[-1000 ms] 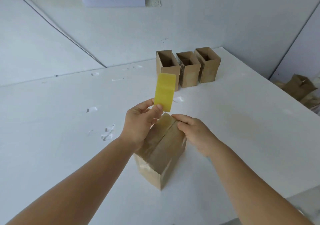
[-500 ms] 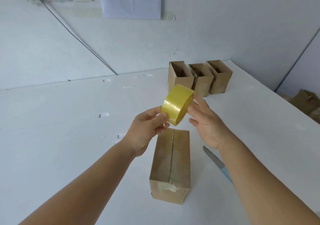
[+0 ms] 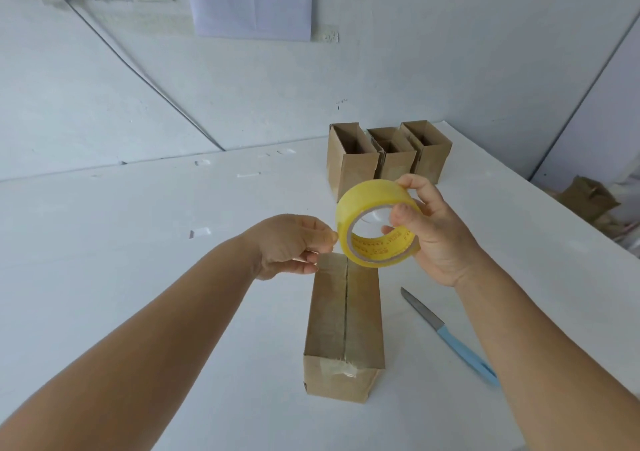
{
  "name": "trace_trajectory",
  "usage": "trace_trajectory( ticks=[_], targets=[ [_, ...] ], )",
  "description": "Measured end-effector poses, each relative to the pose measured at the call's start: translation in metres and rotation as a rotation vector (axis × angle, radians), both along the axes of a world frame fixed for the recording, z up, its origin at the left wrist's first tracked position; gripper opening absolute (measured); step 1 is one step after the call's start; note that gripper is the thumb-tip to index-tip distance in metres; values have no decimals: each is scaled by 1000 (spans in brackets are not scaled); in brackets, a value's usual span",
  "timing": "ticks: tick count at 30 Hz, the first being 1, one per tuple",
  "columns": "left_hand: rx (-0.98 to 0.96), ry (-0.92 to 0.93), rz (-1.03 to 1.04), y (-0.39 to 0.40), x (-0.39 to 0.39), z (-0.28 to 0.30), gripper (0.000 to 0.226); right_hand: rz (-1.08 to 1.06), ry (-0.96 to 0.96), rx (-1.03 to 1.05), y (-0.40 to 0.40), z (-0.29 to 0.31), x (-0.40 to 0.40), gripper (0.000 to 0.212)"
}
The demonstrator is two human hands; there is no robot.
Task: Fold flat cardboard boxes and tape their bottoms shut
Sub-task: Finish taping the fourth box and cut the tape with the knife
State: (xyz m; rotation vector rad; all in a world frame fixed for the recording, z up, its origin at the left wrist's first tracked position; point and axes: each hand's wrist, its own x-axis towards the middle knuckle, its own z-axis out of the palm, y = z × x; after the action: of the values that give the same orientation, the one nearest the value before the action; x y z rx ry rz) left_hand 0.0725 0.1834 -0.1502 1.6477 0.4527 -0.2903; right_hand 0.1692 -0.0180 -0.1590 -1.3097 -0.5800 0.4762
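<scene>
Centre frame: right hand [image 3: 440,239] grips tape roll [image 3: 377,223] thru core; left hand [image 3: 294,244] pinches at its edge. Box [image 3: 344,326] below: light, stiff cardboard, prob. best held by sides.

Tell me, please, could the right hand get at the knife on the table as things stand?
Probably not at once: the right hand grips the tape roll. The knife lies uncovered on the table below it, so the path looks free.
</scene>
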Motion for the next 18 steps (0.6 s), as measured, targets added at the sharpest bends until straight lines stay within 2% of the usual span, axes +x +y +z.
trace_trajectory(
  ticks=[3,7,12,15,18],
  targets=[
    [-76,-6,53,-2,2,0,7,-41,25,3,0,5,-1,31],
    [-104,-65,113,-8,1,-6,13,-141,11,-85,1,11,-1,25],
    [39,-109,121,2,2,-6,11,-251,-92,-168,-2,7,1,27],
    [98,-108,91,11,1,-7,27,-279,-189,-291,-13,3,8,21],
    [175,-89,98,15,1,-13,15,-312,-257,-392,-21,-2,11,17]
  ],
)
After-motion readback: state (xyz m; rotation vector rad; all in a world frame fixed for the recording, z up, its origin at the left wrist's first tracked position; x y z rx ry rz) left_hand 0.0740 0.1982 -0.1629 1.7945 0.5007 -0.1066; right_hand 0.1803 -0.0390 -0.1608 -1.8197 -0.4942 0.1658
